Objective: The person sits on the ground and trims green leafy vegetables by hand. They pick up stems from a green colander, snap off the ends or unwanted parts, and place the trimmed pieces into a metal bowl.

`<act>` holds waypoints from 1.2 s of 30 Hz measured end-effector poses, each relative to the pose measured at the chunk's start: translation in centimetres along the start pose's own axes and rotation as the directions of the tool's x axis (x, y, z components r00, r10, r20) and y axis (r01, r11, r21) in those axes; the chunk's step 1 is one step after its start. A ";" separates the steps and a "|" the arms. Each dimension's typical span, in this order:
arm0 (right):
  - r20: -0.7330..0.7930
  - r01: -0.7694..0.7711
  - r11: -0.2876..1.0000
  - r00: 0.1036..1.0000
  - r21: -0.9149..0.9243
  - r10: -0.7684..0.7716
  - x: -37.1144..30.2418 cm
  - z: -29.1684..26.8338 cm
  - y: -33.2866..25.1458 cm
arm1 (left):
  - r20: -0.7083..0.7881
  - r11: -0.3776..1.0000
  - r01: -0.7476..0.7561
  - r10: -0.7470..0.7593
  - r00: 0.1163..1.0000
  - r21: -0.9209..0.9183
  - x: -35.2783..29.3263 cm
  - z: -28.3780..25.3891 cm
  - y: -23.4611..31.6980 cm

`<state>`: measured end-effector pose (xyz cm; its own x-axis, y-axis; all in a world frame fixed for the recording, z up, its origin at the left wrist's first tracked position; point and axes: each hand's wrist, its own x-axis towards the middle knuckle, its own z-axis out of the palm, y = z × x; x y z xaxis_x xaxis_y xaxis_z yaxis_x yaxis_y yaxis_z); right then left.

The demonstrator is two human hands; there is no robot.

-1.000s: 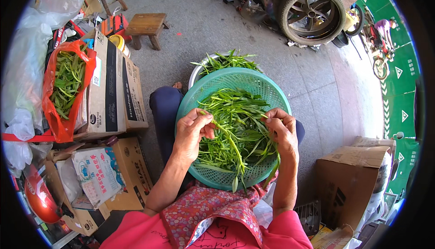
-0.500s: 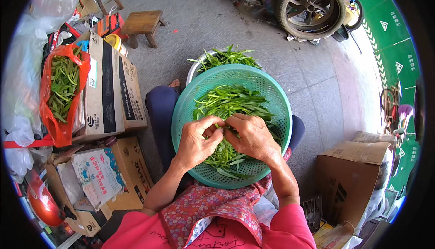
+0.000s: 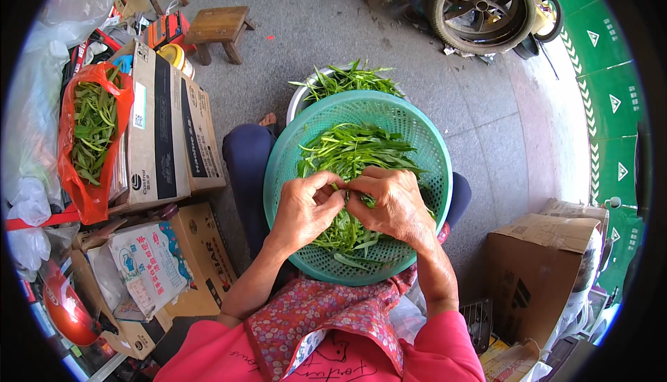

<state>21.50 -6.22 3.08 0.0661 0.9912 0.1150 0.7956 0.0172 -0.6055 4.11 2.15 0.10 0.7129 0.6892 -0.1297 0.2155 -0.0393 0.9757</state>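
A green plastic colander point(image 3: 283, 149) rests on my lap, with long leafy green vegetables point(image 3: 358, 147) heaped inside. Over the middle of it, my left hand point(image 3: 306, 208) and my right hand point(image 3: 392, 205) meet at the fingertips. Both are closed in a pinch on a thin green stem point(image 3: 338, 186) between them; the fingers partly hide it. Shorter cut-looking greens point(image 3: 351, 235) lie beneath my hands at the colander's near side. Behind the colander stands a pale metal basin point(image 3: 297, 104) with more of the greens in it, partly covered by the colander's rim.
To the left, a red plastic bag point(image 3: 89, 198) full of greens leans by cardboard boxes point(image 3: 156, 167). Wooden stools point(image 3: 219, 26) stand at the far left. A motorcycle wheel point(image 3: 481, 7) is at the far right, a large carton point(image 3: 531, 278) at the near right.
My hands stay pinched together over the colander, the right one turned slightly and its fingers nearer the left. The whole view has shifted a little.
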 end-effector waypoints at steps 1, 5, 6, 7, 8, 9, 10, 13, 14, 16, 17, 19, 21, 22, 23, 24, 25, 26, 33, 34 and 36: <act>0.019 0.015 0.999 1.000 -0.034 -0.015 0.1 0.0 0.0 | 0.015 0.999 0.027 -0.028 1.000 0.033 0.1 0.0 0.0; 0.049 0.140 0.988 0.989 -0.063 -0.137 0.3 0.9 0.8 | 0.148 0.957 0.211 -0.183 0.972 -0.198 0.6 -0.5 -1.1; -0.009 0.094 0.996 0.996 0.012 -0.094 0.1 1.2 0.8 | 0.170 0.941 0.212 -0.171 0.970 -0.263 1.0 -0.8 -1.4; -0.064 0.052 0.995 0.997 0.088 -0.046 -0.1 1.7 0.8 | 0.167 0.919 0.232 -0.186 0.968 -0.318 1.0 -0.8 -1.3; -0.115 0.013 0.986 0.993 0.166 0.006 -0.3 2.3 0.9 | 0.166 0.894 0.251 -0.202 0.965 -0.372 1.0 -0.9 -1.1; -0.204 -0.024 0.931 0.973 0.364 0.105 -0.4 3.1 1.1 | 0.157 0.875 0.246 -0.197 0.968 -0.417 1.0 -0.9 -0.7; -0.319 -0.103 0.874 0.905 0.475 0.280 -0.4 3.6 1.1 | 0.151 0.853 0.254 -0.207 0.967 -0.456 0.9 -0.8 -0.8; -0.262 -0.206 0.467 0.608 0.860 0.750 -0.8 2.4 3.6 | 0.097 0.754 0.295 -0.296 0.950 -0.587 0.8 -0.5 -1.4; -0.227 -0.193 0.385 0.546 0.902 0.806 -1.3 1.6 4.4 | 0.055 0.692 0.304 -0.357 0.932 -0.655 0.9 -0.6 -1.7; -0.121 -0.324 0.410 0.642 0.853 0.757 -3.0 0.2 4.6 | 0.011 0.633 0.271 -0.383 0.924 -0.725 0.9 -1.1 -2.2; -0.076 -0.372 0.439 0.687 0.818 0.723 -3.6 -0.4 4.1 | 0.016 0.614 0.267 -0.382 0.924 -0.742 0.9 -1.5 -2.4; 0.106 -0.467 0.469 0.784 0.750 0.612 -4.8 -0.7 3.8 | 0.011 0.607 0.250 -0.369 0.929 -0.754 1.0 -1.3 -2.3; 0.241 -0.520 0.466 0.811 0.716 0.533 -5.5 -0.9 3.1 | -0.019 0.607 0.217 -0.357 0.934 -0.765 1.0 -1.0 -2.0; 0.298 -0.555 0.466 0.803 0.689 0.515 -5.6 -1.3 2.6 | -0.029 0.603 0.202 -0.350 0.936 -0.772 0.9 -1.0 -1.9; 0.291 -0.541 0.488 0.818 0.685 0.497 -5.6 -1.3 2.3 | -0.039 0.599 0.186 -0.343 0.939 -0.779 0.9 -1.0 -1.8; 0.296 -0.529 0.475 0.825 0.703 0.482 -5.6 -1.3 2.3 | -0.050 0.600 0.178 -0.343 0.938 -0.780 0.8 -1.0 -1.7; 0.300 -0.518 0.460 0.832 0.721 0.466 -5.7 -1.2 2.4 | -0.062 0.601 0.169 -0.344 0.937 -0.781 0.7 -0.9 -1.5; 0.305 -0.506 0.446 0.840 0.738 0.449 -5.7 -1.0 2.5 | -0.075 0.602 0.159 -0.344 0.936 -0.782 0.6 -0.9 -1.3; 0.100 -0.472 0.534 0.808 0.702 0.581 -5.8 0.5 1.9 | -0.165 0.585 0.071 -0.340 0.926 -0.808 0.2 -0.9 -1.2; 0.111 -0.459 0.547 0.827 0.700 0.552 -5.9 0.4 1.9 | -0.181 0.582 0.047 -0.328 0.927 -0.812 0.1 -0.8 -1.2; 0.133 -0.437 0.571 0.859 0.695 0.495 -6.1 -0.1 1.7 | -0.187 0.583 0.027 -0.304 0.934 -0.812 0.1 -0.7 -1.2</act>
<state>22.47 -12.24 1.43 0.3708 0.8770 -0.3056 0.0067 -0.3315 -0.9434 3.51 2.79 -0.95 0.4752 0.7911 -0.3851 -0.3974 0.5834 0.7083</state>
